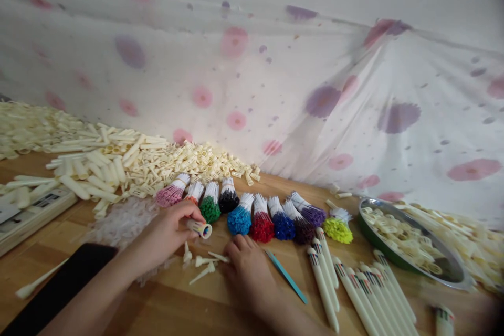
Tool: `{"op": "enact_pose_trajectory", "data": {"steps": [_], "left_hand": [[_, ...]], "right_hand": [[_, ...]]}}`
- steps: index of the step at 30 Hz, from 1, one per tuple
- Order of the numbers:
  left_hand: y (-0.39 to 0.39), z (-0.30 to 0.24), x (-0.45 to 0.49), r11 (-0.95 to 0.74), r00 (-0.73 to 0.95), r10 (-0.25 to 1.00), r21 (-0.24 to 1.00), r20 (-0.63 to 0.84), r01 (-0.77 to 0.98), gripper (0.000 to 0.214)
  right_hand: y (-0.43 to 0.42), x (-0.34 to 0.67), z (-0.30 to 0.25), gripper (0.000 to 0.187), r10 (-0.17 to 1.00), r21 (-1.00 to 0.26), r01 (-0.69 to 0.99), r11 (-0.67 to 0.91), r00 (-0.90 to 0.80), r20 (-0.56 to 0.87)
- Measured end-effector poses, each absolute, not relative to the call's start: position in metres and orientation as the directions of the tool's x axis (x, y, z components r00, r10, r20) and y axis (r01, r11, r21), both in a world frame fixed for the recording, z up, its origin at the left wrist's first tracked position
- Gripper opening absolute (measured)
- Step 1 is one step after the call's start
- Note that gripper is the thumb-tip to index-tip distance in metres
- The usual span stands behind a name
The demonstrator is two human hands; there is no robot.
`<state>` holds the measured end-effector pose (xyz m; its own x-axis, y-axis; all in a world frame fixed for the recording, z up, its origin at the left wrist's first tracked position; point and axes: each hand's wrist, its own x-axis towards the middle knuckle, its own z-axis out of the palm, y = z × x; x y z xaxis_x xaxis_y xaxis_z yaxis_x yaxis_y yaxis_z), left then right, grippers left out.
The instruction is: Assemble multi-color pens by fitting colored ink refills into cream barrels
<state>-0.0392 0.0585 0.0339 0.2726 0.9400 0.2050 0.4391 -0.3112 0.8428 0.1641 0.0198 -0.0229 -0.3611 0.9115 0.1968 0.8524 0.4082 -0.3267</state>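
Note:
My left hand [173, 231] is closed around a short cream pen barrel [200, 228], whose round open end faces right and shows coloured bits inside. Below and to the right, my right hand [248, 268] rests low over the wooden table, fingers curled against a cream cone-shaped pen tip [219, 256]. More loose pen tips [203, 272] lie between the two hands. Bundles of coloured pen refills, such as the light blue bundle [239, 215] and the red bundle [261, 219], stand in a row just beyond. A flat teal stick [286, 276] lies right of my right hand.
Multicolour pens [366, 299] lie at the right, beside a green metal-rimmed bowl [464, 278] of cream rings. Cream plastic parts [189, 160] are heaped along the back. A power strip [39, 212] and black strip [66, 286] are at left. Behind hangs a spotted curtain [268, 89].

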Motion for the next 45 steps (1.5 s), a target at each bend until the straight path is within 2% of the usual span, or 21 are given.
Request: {"op": "enact_pose_trajectory", "data": {"steps": [3, 6, 8, 10, 12, 20, 24, 31, 38, 45], "left_hand": [[0.056, 0.033, -0.034, -0.311, 0.329, 0.927, 0.859, 0.18, 0.407, 0.017], [0.056, 0.032, -0.029, -0.279, 0.355, 0.925, 0.88, 0.138, 0.386, 0.012], [0.056, 0.031, -0.025, -0.247, 0.355, 0.929, 0.891, 0.106, 0.381, 0.012], [0.055, 0.031, -0.02, -0.218, 0.351, 0.933, 0.901, 0.08, 0.374, 0.012], [0.053, 0.03, -0.015, -0.2, 0.349, 0.935, 0.91, 0.067, 0.362, 0.013], [0.046, 0.026, -0.007, -0.201, 0.363, 0.929, 0.921, 0.071, 0.335, 0.019], [0.045, 0.024, -0.006, -0.222, 0.358, 0.929, 0.909, 0.088, 0.353, 0.018], [0.042, 0.024, -0.003, -0.209, 0.348, 0.935, 0.899, 0.068, 0.385, 0.015], [0.039, 0.02, -0.002, -0.221, 0.356, 0.933, 0.87, 0.056, 0.44, 0.018], [0.035, 0.019, 0.0, -0.241, 0.381, 0.923, 0.858, 0.057, 0.454, 0.031]], "right_hand": [[0.021, 0.172, -0.015, 0.009, 0.923, -0.343, 0.858, 0.382, -0.335, 0.19], [0.014, 0.19, 0.009, 0.008, 0.922, -0.423, 0.822, 0.382, -0.305, 0.24], [0.006, 0.2, 0.027, 0.008, 0.864, -0.53, 0.692, 0.49, -0.304, 0.401], [-0.001, 0.205, 0.04, 0.013, 0.79, -0.542, 0.589, 0.599, -0.327, 0.518], [-0.006, 0.205, 0.046, 0.016, 0.747, -0.529, 0.54, 0.655, -0.353, 0.564], [-0.015, 0.197, 0.053, 0.024, 0.762, -0.593, 0.479, 0.647, -0.414, 0.497], [-0.016, 0.196, 0.055, 0.029, 0.768, -0.567, 0.52, 0.639, -0.398, 0.502], [-0.013, 0.192, 0.045, 0.012, 0.759, -0.513, 0.582, 0.631, -0.324, 0.565], [-0.012, 0.189, 0.041, 0.013, 0.769, -0.521, 0.581, 0.625, -0.345, 0.538], [-0.008, 0.187, 0.033, 0.015, 0.786, -0.547, 0.574, 0.609, -0.349, 0.51]]}}
